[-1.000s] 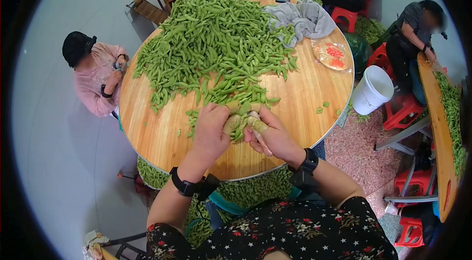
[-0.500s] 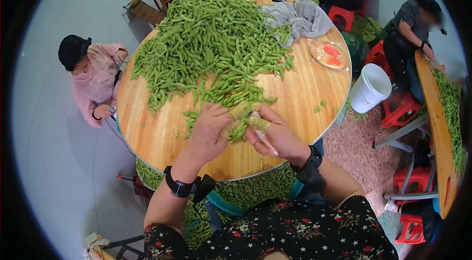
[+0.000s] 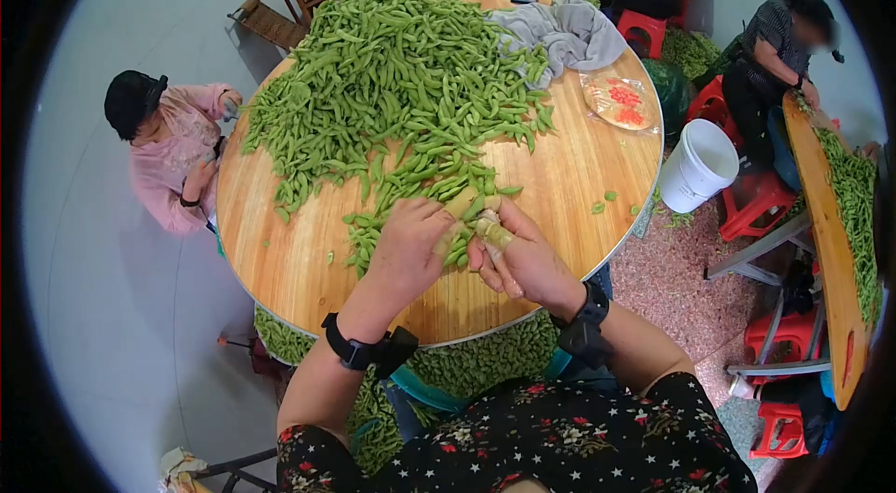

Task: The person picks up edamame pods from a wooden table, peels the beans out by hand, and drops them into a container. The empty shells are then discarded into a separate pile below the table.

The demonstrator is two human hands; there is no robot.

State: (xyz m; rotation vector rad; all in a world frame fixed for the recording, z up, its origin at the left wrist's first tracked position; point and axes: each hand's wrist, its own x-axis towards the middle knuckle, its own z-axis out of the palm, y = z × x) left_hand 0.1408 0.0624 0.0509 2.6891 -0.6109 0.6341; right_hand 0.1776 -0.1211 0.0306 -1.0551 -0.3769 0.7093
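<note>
Over the near part of the round wooden table (image 3: pixel 579 176), my two hands meet. Both my left hand (image 3: pixel 408 249) and my right hand (image 3: pixel 530 252) are closed, their fingertips pinching at a green soybean pod (image 3: pixel 475 207) between them. Yellowish-green wraps or stains cover some of the fingers, and the fingers partly hide the pod. A large heap of soybean pods (image 3: pixel 383 73) rises just beyond my hands, with loose pods reaching down to my left fingers.
A grey cloth (image 3: pixel 569 31) and a bagged round fan-like item (image 3: pixel 621 104) lie at the table's right. A white bucket (image 3: pixel 697 166) stands beside the table. Below its near edge sits a teal-rimmed container (image 3: pixel 439 395) of pods. Co-workers sit left, ahead and right.
My hands stay together at nearly the same spot, with slight finger movement at the pod. The co-worker at the left has drawn the lower hand inward. The view has shifted slightly.
</note>
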